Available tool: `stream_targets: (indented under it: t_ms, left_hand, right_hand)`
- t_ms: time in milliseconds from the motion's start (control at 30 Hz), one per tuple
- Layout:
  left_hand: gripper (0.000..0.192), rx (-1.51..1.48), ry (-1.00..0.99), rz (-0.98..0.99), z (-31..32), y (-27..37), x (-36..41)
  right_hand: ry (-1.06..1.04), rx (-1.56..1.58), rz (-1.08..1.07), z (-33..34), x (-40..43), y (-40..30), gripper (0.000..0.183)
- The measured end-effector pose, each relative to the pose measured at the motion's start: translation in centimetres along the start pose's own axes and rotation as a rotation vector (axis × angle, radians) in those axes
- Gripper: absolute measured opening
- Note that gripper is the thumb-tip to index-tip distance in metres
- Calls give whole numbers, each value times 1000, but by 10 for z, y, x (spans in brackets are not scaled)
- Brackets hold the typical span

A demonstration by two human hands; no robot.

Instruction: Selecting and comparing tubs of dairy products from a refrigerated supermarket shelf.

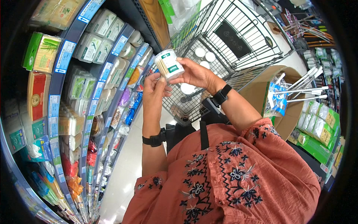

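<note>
A round clear plastic tub of thin wooden sticks [168, 65], which look like cotton swabs, is tilted between my two hands. Its label is white and green and bears writing. My right hand [194, 73] grips the tub from the right, thumb near its upper edge and fingers beneath. At the tub's lower left, my left hand [157, 87] touches it with thumb and fingertips, fingers loosely curled. Below and beyond the tub stands a wire shopping cart [237, 65]. Several white round items [210, 56] show inside its mesh, one of them [188, 88] close behind my right hand.
Shelves with blue price strips [64, 56] rise on my left, holding boxed dental floss picks [105, 23] and packs of wooden sticks [46, 53]. On the right, a cardboard box [256, 89] holds white-handled items [304, 89] that jut out. Green packs [318, 120] lie beside it.
</note>
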State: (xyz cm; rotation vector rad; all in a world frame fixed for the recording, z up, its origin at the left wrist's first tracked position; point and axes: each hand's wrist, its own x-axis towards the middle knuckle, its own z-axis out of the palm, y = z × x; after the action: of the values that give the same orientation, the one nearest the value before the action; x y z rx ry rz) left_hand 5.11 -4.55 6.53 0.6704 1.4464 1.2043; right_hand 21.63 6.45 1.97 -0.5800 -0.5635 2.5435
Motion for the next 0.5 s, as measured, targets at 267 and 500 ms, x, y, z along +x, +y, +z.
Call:
stream_targets:
  t_ms: [267, 500]
  left_hand:
    - [37, -3, 12, -16, 1, 0, -2]
    - [40, 31, 26, -53, -5, -18, 1]
  right_hand:
    - [20, 3, 14, -5, -1, 5, 58]
    - [9, -40, 53, -11, -3, 17, 58]
